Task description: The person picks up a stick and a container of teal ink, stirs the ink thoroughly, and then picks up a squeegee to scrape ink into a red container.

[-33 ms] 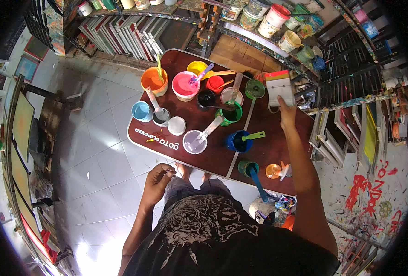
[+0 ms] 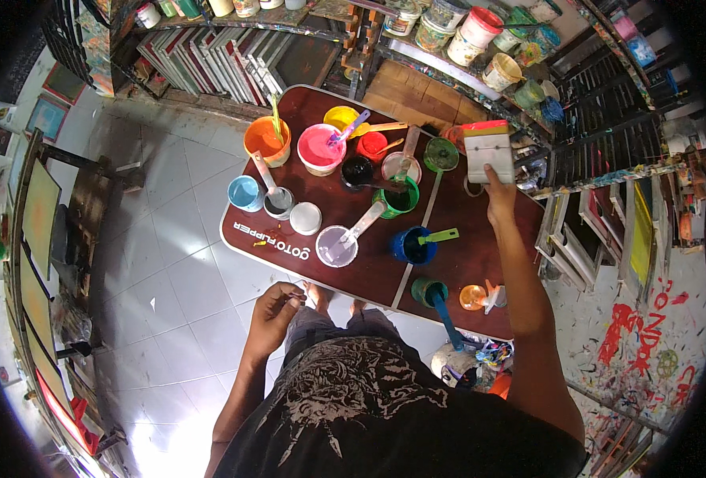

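Note:
My right hand [image 2: 501, 195] is closed on the near end of a squeegee [image 2: 489, 155], a flat whitish block with a red and yellow far edge. It is held over the table's far right part, beside a green paint pot [image 2: 441, 154]. My left hand [image 2: 276, 313] is in front of the table's near edge, thumb and fingertips pinched together; whatever they hold is too small to make out. On the dark red table [image 2: 480, 231] stand pots of orange [image 2: 267, 137], pink [image 2: 321, 148], light blue [image 2: 245, 193], lilac [image 2: 337, 246] and dark blue [image 2: 413, 245] paint, several with scrapers or spatulas in them.
A teal pot [image 2: 428, 291] with a blue stick leaning out stands near the table's front edge, beside a small orange cup [image 2: 472, 297]. Shelves with paint tubs [image 2: 477, 32] and stacked frames [image 2: 209, 64] line the back. More frames [image 2: 568, 239] lean at right.
My right hand and the squeegee have shifted slightly to the right. My left hand has barely moved.

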`<action>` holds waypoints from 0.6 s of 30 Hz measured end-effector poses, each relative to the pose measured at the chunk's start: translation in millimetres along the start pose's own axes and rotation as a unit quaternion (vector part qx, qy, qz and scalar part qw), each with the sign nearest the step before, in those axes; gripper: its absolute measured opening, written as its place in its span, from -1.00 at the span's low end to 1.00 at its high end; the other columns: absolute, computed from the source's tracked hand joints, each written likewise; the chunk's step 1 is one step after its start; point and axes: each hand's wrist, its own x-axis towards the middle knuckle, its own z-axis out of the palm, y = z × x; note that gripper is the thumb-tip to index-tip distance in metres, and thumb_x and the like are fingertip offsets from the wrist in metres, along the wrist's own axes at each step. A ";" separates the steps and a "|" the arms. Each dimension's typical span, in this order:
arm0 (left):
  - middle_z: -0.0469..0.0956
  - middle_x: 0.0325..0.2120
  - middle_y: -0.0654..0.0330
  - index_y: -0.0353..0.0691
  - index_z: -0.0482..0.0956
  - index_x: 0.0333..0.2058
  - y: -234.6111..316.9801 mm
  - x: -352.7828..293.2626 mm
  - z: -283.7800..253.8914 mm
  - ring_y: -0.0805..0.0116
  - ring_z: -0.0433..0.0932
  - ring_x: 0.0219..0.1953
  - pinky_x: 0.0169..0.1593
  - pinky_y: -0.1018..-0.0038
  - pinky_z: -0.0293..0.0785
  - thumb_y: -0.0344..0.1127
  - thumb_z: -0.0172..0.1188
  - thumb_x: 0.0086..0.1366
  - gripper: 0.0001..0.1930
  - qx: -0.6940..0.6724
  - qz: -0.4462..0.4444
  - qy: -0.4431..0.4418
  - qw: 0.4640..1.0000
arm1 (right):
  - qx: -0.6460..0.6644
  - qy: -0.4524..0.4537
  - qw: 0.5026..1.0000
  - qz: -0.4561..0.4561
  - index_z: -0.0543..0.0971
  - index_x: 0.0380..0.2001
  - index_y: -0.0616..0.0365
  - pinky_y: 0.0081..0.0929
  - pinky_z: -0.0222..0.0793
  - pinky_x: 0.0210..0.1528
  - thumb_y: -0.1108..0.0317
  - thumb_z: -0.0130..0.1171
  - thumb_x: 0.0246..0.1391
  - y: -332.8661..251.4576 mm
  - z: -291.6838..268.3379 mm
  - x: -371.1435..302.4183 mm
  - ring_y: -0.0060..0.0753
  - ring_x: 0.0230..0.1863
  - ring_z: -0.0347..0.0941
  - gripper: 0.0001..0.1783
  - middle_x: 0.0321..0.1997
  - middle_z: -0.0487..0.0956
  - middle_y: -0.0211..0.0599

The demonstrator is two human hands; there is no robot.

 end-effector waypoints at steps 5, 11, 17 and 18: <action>0.47 -0.27 0.20 -0.34 0.39 -0.11 42.6 22.3 53.2 0.45 0.43 -0.18 -0.08 0.50 0.33 -0.38 0.08 0.24 -0.74 0.026 0.073 -0.034 0.996 | 0.208 -0.065 0.975 0.045 0.29 0.06 0.03 -0.25 0.28 0.08 0.39 0.13 0.06 -59.2 28.7 -42.3 -0.33 0.10 0.32 -0.52 0.07 0.38 -0.37; 0.35 -0.03 0.13 -0.35 0.24 0.08 69.4 64.0 118.8 0.37 0.31 0.04 0.10 0.41 0.23 -0.32 0.12 0.22 -0.51 -0.015 0.135 -0.072 0.988 | 0.341 -0.131 0.894 0.259 0.29 0.06 -0.01 -0.25 0.39 0.03 0.31 0.14 0.07 -74.4 79.4 -131.5 -0.32 0.05 0.38 -0.53 0.06 0.40 -0.35; 0.45 -0.10 0.17 -0.35 0.35 0.01 55.5 47.5 118.7 0.44 0.38 -0.04 0.03 0.48 0.30 -0.30 0.07 0.29 -0.63 -0.072 0.046 0.014 0.996 | 0.342 -0.347 0.834 0.257 0.21 0.13 0.10 -0.18 0.37 0.04 0.41 0.08 0.10 -52.2 114.7 -209.9 -0.31 0.07 0.36 -0.48 0.05 0.39 -0.27; 0.51 -0.18 0.17 -0.34 0.42 -0.06 48.7 42.1 118.1 0.47 0.43 -0.12 -0.01 0.50 0.32 -0.22 0.04 0.31 -0.66 -0.141 0.063 0.044 0.987 | 0.275 -0.378 0.846 0.256 0.22 0.12 0.13 -0.21 0.37 0.04 0.41 0.08 0.10 -53.0 114.7 -214.6 -0.33 0.07 0.35 -0.49 0.05 0.40 -0.27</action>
